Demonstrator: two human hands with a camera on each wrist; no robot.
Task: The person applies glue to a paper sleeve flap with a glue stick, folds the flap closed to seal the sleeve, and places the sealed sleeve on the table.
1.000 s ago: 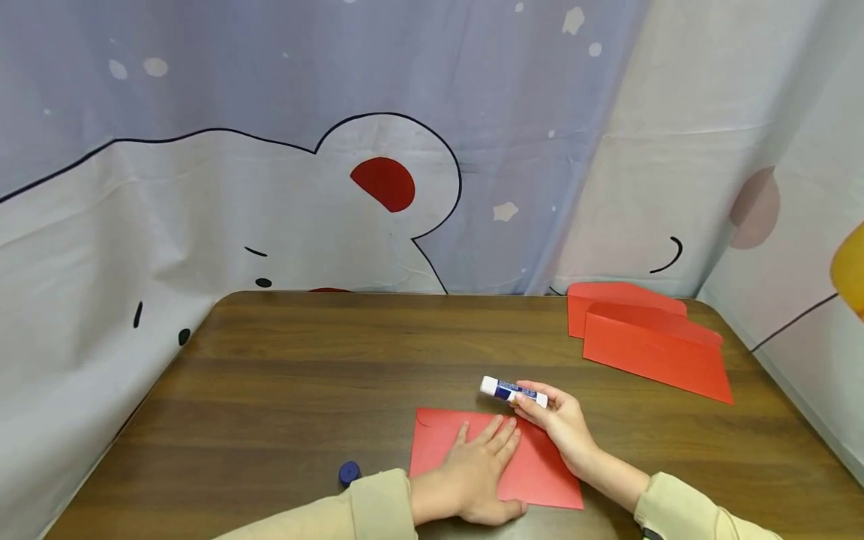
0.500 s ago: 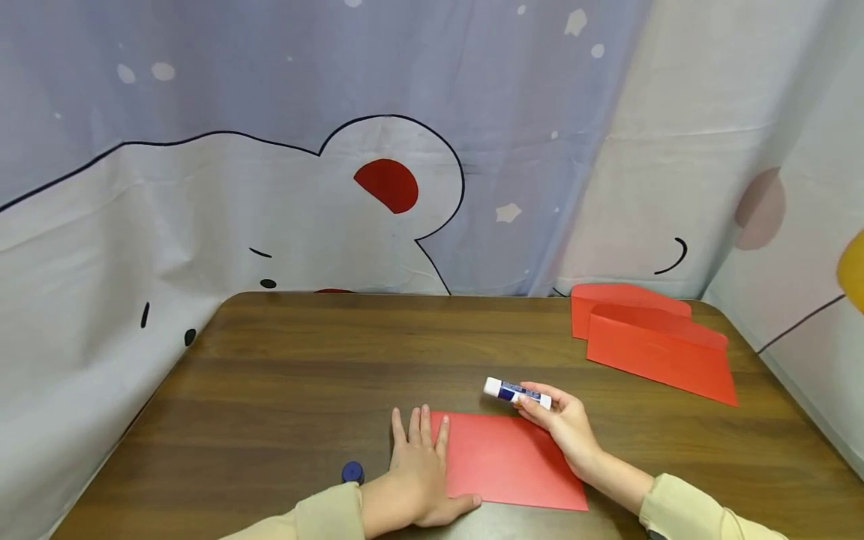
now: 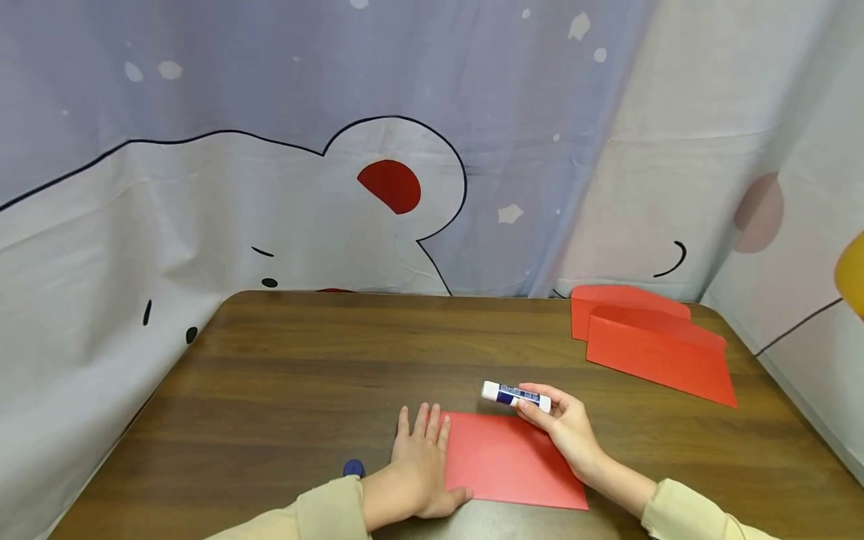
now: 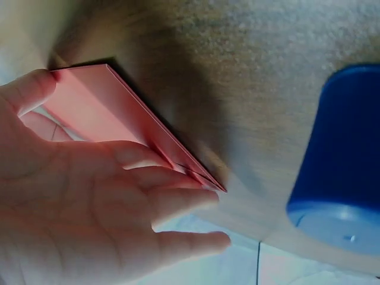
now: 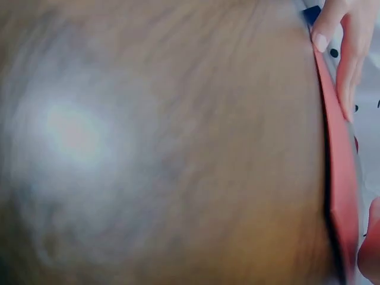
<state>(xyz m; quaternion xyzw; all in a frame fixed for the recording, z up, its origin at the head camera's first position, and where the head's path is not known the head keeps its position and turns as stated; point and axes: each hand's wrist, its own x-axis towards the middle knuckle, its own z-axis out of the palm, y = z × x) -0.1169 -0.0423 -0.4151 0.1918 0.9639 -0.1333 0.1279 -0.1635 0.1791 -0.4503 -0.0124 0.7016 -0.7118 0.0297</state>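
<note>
A red envelope (image 3: 516,461) lies flat on the table in front of me. My left hand (image 3: 420,469) rests along its left edge, fingers straight and slightly spread, thumb at the near edge; it hides that end of the envelope. My right hand (image 3: 570,435) pinches a white-and-blue glue stick (image 3: 516,396) between thumb and fingers, just above the envelope's far right part. Left of my left hand stands a dark blue cap (image 3: 354,468), partly behind the sleeve; the left wrist view shows this cap (image 4: 341,160) large and close. The right wrist view catches only the envelope's edge (image 5: 341,178).
Two more red envelopes (image 3: 658,349) with raised flaps lie overlapping at the table's back right. The brown wooden table (image 3: 324,360) ends at a patterned curtain (image 3: 283,202) behind, and light cloth hangs along both sides.
My left hand has slid left, from the middle of the envelope to its left edge, baring the red surface. The right hand with the glue stick has barely moved.
</note>
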